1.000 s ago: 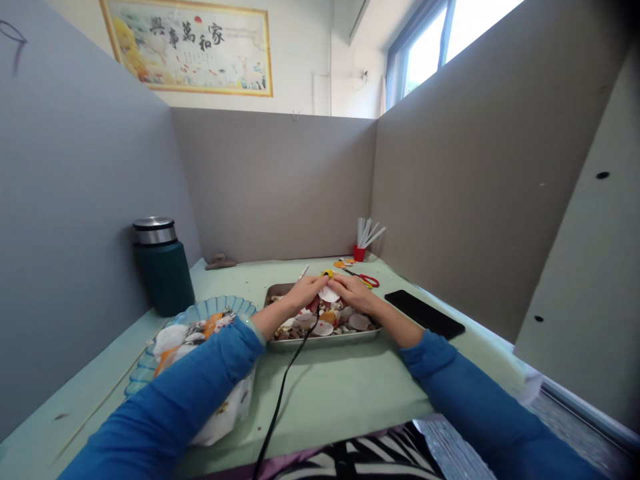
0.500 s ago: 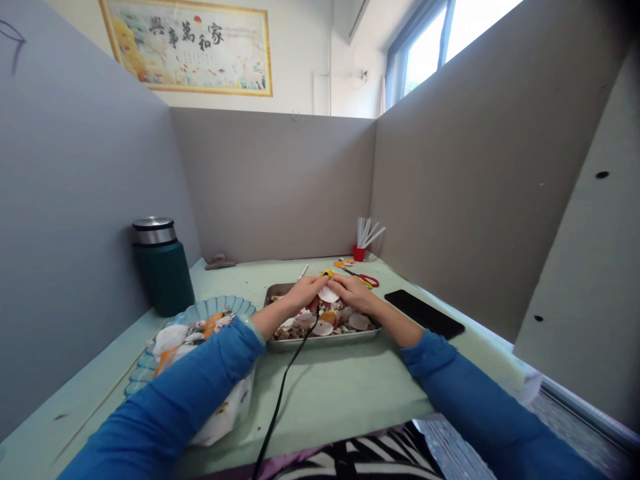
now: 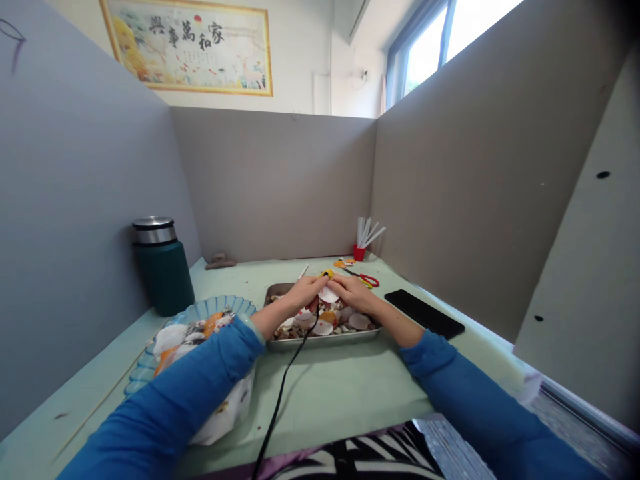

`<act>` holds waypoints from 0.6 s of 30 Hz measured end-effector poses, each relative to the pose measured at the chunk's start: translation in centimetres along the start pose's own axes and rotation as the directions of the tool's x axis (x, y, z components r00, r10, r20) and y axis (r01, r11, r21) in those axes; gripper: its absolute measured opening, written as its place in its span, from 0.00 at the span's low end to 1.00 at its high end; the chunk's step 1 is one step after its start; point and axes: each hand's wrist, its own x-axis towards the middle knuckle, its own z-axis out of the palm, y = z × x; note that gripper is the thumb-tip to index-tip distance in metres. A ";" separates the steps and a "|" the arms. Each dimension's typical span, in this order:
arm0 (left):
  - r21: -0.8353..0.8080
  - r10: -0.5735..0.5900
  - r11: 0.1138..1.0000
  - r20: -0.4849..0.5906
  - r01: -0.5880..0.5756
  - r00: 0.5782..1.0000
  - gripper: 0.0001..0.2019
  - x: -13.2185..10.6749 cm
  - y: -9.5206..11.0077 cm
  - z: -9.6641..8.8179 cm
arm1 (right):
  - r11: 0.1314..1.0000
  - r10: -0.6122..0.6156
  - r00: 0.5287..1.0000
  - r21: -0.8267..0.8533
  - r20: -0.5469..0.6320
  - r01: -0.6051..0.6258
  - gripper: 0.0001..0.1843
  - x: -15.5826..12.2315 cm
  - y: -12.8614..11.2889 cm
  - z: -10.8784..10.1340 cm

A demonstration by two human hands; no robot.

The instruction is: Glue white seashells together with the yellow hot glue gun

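Note:
Both hands meet over a metal tray (image 3: 325, 341) that holds shells and small pebble-like bits. My left hand (image 3: 311, 288) is closed around what looks like a hot glue gun (image 3: 327, 273). Only its yellow and black tip shows above the fingers, with a white stick (image 3: 303, 271) poking out behind. From under that hand a black cord (image 3: 285, 380) runs down toward my lap. My right hand (image 3: 350, 292) pinches a white scallop shell (image 3: 329, 294), its fingertips touching the left hand. The fingers partly hide the shell and most of the tool.
At left are a blue scalloped plate (image 3: 137, 380) of shells and a green thermos (image 3: 163, 277). Red-handled scissors (image 3: 369, 280), a red cup (image 3: 359, 253) of white sticks and orange-white pieces (image 3: 345, 263) lie behind. A black phone (image 3: 424, 313) rests at right. Partitions enclose the table.

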 end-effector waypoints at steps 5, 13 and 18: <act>-0.001 0.003 1.000 -0.001 -0.003 1.000 0.24 0.1 -0.3 -0.1 | 1.000 -0.001 1.000 -0.014 0.002 0.001 0.20 0.0 0.1 0.0; 0.016 -0.002 1.000 -0.007 0.002 1.000 0.23 0.1 -0.4 -0.1 | 1.000 -0.010 1.000 -0.013 0.004 0.010 0.19 0.1 0.0 -0.1; 0.018 0.001 1.000 0.003 -0.001 1.000 0.24 0.2 -0.5 -0.2 | 1.000 -0.005 1.000 -0.006 0.011 0.005 0.20 0.1 0.1 0.0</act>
